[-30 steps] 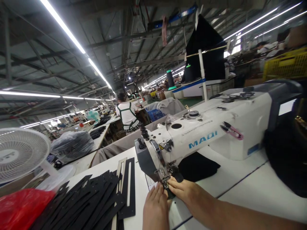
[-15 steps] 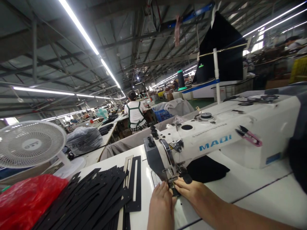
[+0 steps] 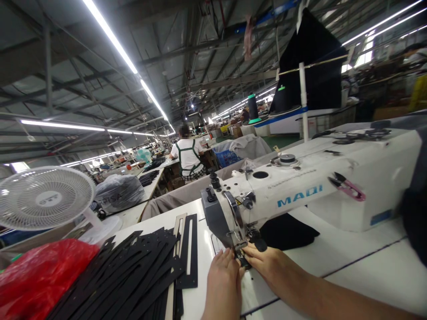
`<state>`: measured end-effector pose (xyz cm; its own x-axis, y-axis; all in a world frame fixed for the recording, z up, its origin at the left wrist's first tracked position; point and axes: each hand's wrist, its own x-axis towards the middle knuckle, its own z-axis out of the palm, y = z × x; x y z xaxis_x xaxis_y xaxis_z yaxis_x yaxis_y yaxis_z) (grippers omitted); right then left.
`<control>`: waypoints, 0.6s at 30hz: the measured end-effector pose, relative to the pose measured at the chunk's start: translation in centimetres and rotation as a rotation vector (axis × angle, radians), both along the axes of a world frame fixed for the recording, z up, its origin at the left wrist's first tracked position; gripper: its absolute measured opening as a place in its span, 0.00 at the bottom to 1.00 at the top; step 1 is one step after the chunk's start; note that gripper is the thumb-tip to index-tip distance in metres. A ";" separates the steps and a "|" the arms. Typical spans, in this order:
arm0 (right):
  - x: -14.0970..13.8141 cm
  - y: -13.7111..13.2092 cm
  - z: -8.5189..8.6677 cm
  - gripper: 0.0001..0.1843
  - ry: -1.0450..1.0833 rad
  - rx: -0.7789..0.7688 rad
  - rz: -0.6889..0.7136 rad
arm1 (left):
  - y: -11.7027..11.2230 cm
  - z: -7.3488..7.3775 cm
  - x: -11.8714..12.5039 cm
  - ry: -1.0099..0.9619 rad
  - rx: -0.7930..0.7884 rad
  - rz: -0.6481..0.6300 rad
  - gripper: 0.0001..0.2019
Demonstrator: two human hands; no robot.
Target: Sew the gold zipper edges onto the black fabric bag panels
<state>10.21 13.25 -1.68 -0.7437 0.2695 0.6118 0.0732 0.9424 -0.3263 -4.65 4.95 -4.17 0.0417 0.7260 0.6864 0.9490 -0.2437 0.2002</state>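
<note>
A white sewing machine (image 3: pixel 300 191) marked MAQI stands on the white table. Under its presser foot (image 3: pixel 240 251) lies a small black piece (image 3: pixel 246 264), mostly covered by fingers and machine parts. My left hand (image 3: pixel 224 273) is on the left of the foot, fingers together and bent down at the piece's edge. From the right, my right hand (image 3: pixel 267 264) reaches in, with its fingertips pressed together on the piece close to the foot. A larger black cloth (image 3: pixel 288 232) lies under the machine arm, behind my right hand.
Left of my hands lies a heap of black strips (image 3: pixel 126 271), with slotted frames (image 3: pixel 189 253) beside it. A red plastic bag (image 3: pixel 46 275) and a white fan (image 3: pixel 48 200) are farther left. Pink thread snips (image 3: pixel 348 186) rest against the machine. A person (image 3: pixel 188 155) works ahead.
Both hands stay by the presser foot with only slight shifts. The camera view has tilted a little. The person ahead has moved an arm out to the left.
</note>
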 end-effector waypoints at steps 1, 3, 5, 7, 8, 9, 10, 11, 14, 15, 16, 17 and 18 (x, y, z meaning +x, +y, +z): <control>0.0 0.0 0.0 0.14 -0.005 -0.003 -0.010 | 0.0 0.2 0.1 -0.002 -0.022 0.007 0.14; 0.0 0.1 0.1 0.14 -0.010 -0.012 -0.036 | 0.0 0.8 0.2 -0.011 -0.064 0.027 0.12; 0.0 0.2 0.1 0.15 -0.011 -0.019 -0.045 | -0.1 1.5 0.4 -0.020 -0.083 0.042 0.12; -0.1 0.1 -0.1 0.16 -0.017 -0.024 -0.041 | -0.4 2.0 0.7 -0.016 -0.103 0.043 0.13; -0.1 0.1 -0.2 0.15 -0.025 -0.028 -0.035 | -0.5 2.2 0.7 -0.012 -0.117 0.041 0.13; -0.2 -0.1 -0.3 0.15 -0.032 -0.032 -0.033 | -0.6 2.2 0.8 -0.008 -0.135 0.038 0.14; -0.3 -0.2 -0.3 0.15 -0.037 -0.035 -0.034 | -0.6 2.2 0.7 -0.007 -0.142 0.040 0.14; -0.3 -0.3 -0.2 0.15 -0.043 -0.033 -0.035 | -0.7 2.1 0.7 -0.007 -0.131 0.047 0.13; 0.4 0.1 1.0 0.17 -0.105 0.049 0.005 | -0.8 1.8 0.0 0.025 -0.053 0.073 0.11; 1.2 0.6 1.6 0.19 -0.144 0.095 0.011 | -1.0 1.9 -0.2 0.051 -0.033 0.083 0.11; 2.2 1.3 2.3 0.23 -0.187 0.142 -0.011 | -1.2 2.1 -0.4 0.084 -0.020 0.091 0.10; 3.4 2.1 3.0 0.28 -0.233 0.187 -0.068 | -1.6 2.3 -0.4 0.121 -0.015 0.089 0.10; 4.7 3.0 3.5 0.31 -0.277 0.220 -0.146 | -1.9 2.5 -0.1 0.156 -0.006 0.076 0.10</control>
